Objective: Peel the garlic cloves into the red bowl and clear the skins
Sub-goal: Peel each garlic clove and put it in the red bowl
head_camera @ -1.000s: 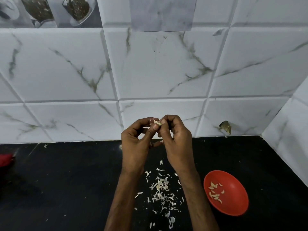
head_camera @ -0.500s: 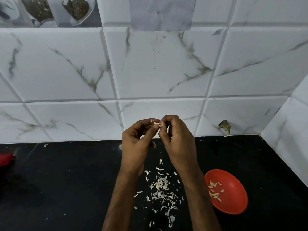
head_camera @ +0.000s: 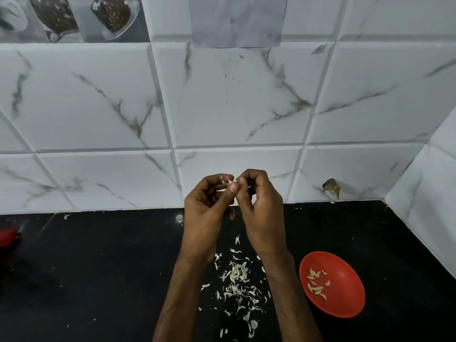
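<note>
Both hands are raised together above the black counter (head_camera: 98, 280), in front of the tiled wall. My left hand (head_camera: 207, 211) and my right hand (head_camera: 261, 213) pinch a small garlic clove (head_camera: 228, 181) between their fingertips; pale skin sticks out at the top. Most of the clove is hidden by the fingers. The red bowl (head_camera: 345, 287) sits on the counter at the lower right, apart from my right forearm, with several peeled cloves (head_camera: 315, 283) inside. A scatter of white garlic skins (head_camera: 237, 277) lies on the counter between my forearms.
The marble-patterned tiled wall (head_camera: 222, 107) rises behind the counter and turns a corner at the right. A small brownish chip or object (head_camera: 332, 187) sits at the wall's base on the right. A blurred red thing (head_camera: 7, 236) shows at the far left edge.
The fingertips have shifted slightly on the clove, the hands staying close together at the same height. The bowl and the skins have not moved.
</note>
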